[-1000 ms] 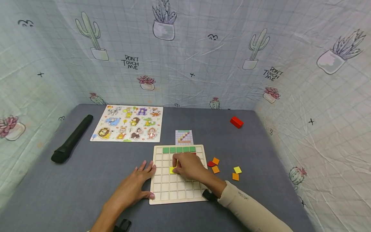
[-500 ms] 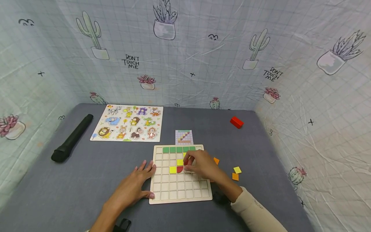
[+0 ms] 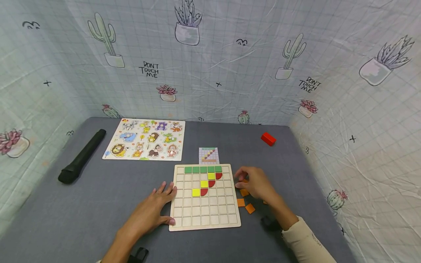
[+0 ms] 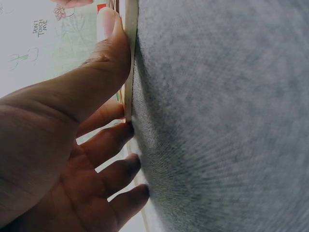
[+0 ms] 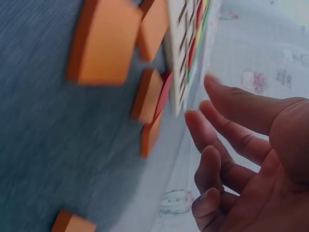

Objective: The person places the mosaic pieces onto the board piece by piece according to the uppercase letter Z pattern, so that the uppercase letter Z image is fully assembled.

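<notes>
A pale wooden grid board (image 3: 187, 212) lies on the grey table. Along its far row runs a line of green square tiles (image 3: 203, 170); below, yellow squares (image 3: 196, 192) and red quarter-round tiles (image 3: 204, 191) step diagonally. My left hand (image 3: 149, 210) rests against the board's left edge, fingers spread, thumb at the near corner, as the left wrist view (image 4: 108, 53) also shows. Just off the right edge, my right hand (image 3: 258, 182) hovers over loose orange tiles (image 3: 244, 192), fingers slightly bent. The right wrist view shows nothing between its fingertips and a red tile (image 5: 165, 92) among the orange ones.
A small pattern card (image 3: 208, 156) touches the board's far edge. Farther back lie an animal puzzle board (image 3: 144, 140) and a black microphone (image 3: 82, 157) on the left, with a red block (image 3: 268, 138) on the right. Printed cloth (image 3: 210, 62) walls the table.
My right hand has moved right, from the diagonal of tiles to beside the board, uncovering the red and yellow tiles there. My left hand has stayed in place.
</notes>
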The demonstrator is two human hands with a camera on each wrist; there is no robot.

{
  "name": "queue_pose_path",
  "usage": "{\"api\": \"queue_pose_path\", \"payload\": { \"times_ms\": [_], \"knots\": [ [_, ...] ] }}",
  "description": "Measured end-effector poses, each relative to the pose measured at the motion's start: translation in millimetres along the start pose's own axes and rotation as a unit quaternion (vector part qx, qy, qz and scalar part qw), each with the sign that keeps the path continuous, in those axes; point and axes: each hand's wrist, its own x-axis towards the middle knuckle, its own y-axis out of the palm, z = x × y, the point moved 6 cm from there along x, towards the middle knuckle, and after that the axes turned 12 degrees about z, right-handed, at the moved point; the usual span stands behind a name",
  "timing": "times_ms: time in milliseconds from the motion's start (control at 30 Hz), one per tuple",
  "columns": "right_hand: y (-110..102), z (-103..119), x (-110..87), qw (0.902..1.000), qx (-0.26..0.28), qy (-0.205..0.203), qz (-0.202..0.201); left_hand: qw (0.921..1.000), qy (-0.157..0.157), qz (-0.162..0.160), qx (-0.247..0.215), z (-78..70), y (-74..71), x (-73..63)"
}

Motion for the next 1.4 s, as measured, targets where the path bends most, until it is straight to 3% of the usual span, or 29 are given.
{"api": "queue_pose_path", "payload": {
  "times_ms": [233, 500, 900, 1167, 1400],
  "knots": [
    [1.7, -13.9, 0.8, 0.9988, -0.044, 0.021, 0.011, 1.0000, -0.006, 0.003, 0.001, 1.5, 1.2, 0.6],
    [6.9, -12.4, 2.2, 0.9972, -0.068, 0.033, 0.004, 1.0000, -0.005, 0.003, 0.001, 2.5, 2.7, 1.7],
    [8.9, -5.2, 3.3, 1.0000, -0.004, -0.003, -0.006, 1.0000, -0.001, 0.001, 0.003, 1.0, 2.8, 0.6],
    [10.1, 20.1, 3.1, 0.9978, 0.033, -0.053, -0.023, 1.0000, 0.001, -0.005, 0.003, 0.6, 2.3, -0.3],
    [28.6, 45.5, 7.8, 0.9933, 0.062, -0.095, 0.019, 0.9999, 0.008, -0.011, 0.006, 1.6, 2.2, -0.5]
  ]
}}
